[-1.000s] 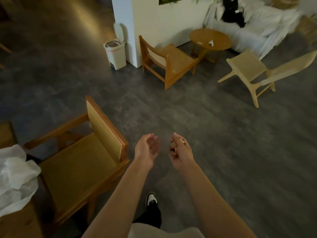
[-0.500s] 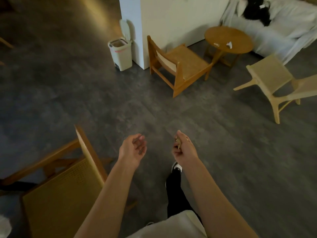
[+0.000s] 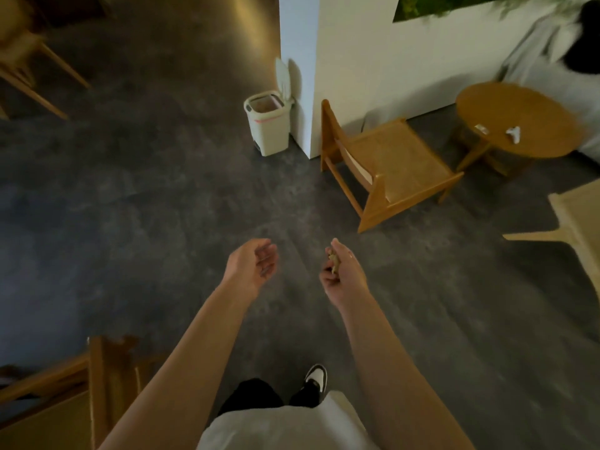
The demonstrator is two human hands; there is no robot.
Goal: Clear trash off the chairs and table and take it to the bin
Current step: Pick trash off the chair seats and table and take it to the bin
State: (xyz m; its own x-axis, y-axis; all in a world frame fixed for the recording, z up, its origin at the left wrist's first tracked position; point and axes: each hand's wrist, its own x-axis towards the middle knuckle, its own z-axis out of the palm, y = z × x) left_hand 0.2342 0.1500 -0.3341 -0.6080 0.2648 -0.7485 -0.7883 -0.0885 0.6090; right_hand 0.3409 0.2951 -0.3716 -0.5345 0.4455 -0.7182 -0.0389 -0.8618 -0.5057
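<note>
My right hand (image 3: 344, 276) is closed around a small crumpled scrap of tan trash (image 3: 333, 262), held out over the dark floor. My left hand (image 3: 251, 266) is beside it, palm up, fingers loosely curled, holding nothing. Ahead stands a cream bin (image 3: 267, 126) with its lid flipped up, next to a white wall corner. The round wooden table (image 3: 519, 120) at the far right carries a white crumpled scrap (image 3: 514, 134) and a small flat piece (image 3: 480, 128).
A wooden cane-seat chair (image 3: 389, 164) stands between the bin and the table. A pale chair (image 3: 578, 219) is at the right edge, another wooden chair (image 3: 97, 381) at the lower left. My shoe (image 3: 314, 380) is on the grey floor (image 3: 146, 222).
I have walked forward toward the bin; the bin and chair look larger and nearer, and the lower-left chair has slid back. Both hands keep their pose, the right still holding the scrap.
</note>
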